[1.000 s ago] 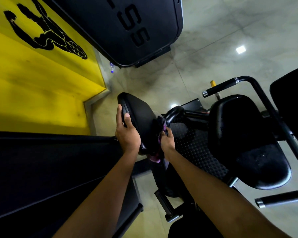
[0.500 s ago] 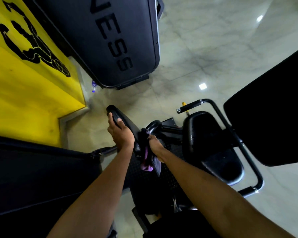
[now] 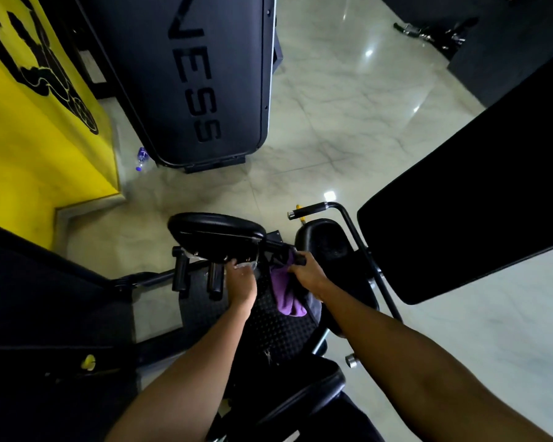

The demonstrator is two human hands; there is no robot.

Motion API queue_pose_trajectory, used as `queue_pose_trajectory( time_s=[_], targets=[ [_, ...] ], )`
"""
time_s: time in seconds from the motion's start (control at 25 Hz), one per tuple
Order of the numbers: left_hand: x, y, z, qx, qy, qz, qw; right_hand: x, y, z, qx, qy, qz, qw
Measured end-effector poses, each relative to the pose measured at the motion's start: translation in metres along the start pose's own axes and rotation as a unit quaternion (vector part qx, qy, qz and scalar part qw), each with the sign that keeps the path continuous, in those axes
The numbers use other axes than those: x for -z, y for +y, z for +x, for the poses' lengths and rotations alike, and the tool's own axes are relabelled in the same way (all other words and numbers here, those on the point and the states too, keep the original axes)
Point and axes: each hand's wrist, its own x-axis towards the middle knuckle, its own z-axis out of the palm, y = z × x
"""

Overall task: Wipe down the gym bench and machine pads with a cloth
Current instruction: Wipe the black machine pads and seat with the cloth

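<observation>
- Purple cloth (image 3: 287,293) sits centre-frame, just right of the oval pad (image 3: 216,229), bunched at the top in the right hand (image 3: 307,275), with the rest hanging down over the studded footplate (image 3: 276,323).
- Right hand fingers are clamped round the cloth and look wrapped over the black arm bar (image 3: 276,247) too. Probably wiping the bar or the pad mount; the exact contact is hidden by the cloth.
- Left hand (image 3: 241,282) is at the pad's near lower edge, fingers curled together against its underside. Looks like it steadies the pad or tips it so the pad doesn't swing under the wiping pressure.
- Pad is tilted with its underside and mounting bolts facing the camera.
- Versus half a second ago: the pad was edge-on and the left hand gripped its rim higher up. Now the pad has turned broadside and the left hand has dropped to its near edge.
- The cloth was pressed on the pad's right face and has now slid off toward the bar.
- The view has lifted, so more floor (image 3: 348,122) shows.
- Seat pad (image 3: 328,245) and big backrest pad (image 3: 460,202) on the right are untouched and likely still need wiping.
</observation>
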Motion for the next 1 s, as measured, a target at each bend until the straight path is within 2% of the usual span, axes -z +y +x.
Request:
queue_pose_trajectory(
  time_s=[0.08,0.16,0.4,0.52,0.64,0.8,0.88,1.0],
  targets=[
    [-0.026,-0.025,0.005,0.027,-0.068,0.061,0.995,0.018,0.007,-0.001,0.006,0.016,-0.041,0.999],
    [-0.049,-0.043,0.017,0.039,-0.101,0.102,0.989,0.030,0.014,0.003,0.007,0.036,-0.072,0.997],
    [-0.120,-0.050,0.051,0.036,-0.140,0.160,0.976,0.058,0.042,0.053,0.036,0.085,-0.121,0.988],
    [-0.150,-0.057,0.078,0.025,-0.127,0.192,0.973,0.063,0.059,0.089,0.096,0.135,-0.173,0.971],
    [-0.173,-0.070,0.114,0.043,-0.106,0.170,0.979,0.060,0.078,0.127,0.120,0.151,-0.276,0.941],
    [-0.188,-0.095,0.149,0.066,-0.089,0.109,0.988,0.026,0.107,0.155,0.166,0.128,-0.430,0.878],
    [-0.189,-0.100,0.158,0.059,-0.103,0.105,0.987,0.015,0.113,0.168,0.171,0.121,-0.477,0.854],
    [-0.194,-0.096,0.165,0.085,-0.133,0.080,0.984,0.024,0.093,0.206,0.187,0.112,-0.503,0.836]
  ],
)
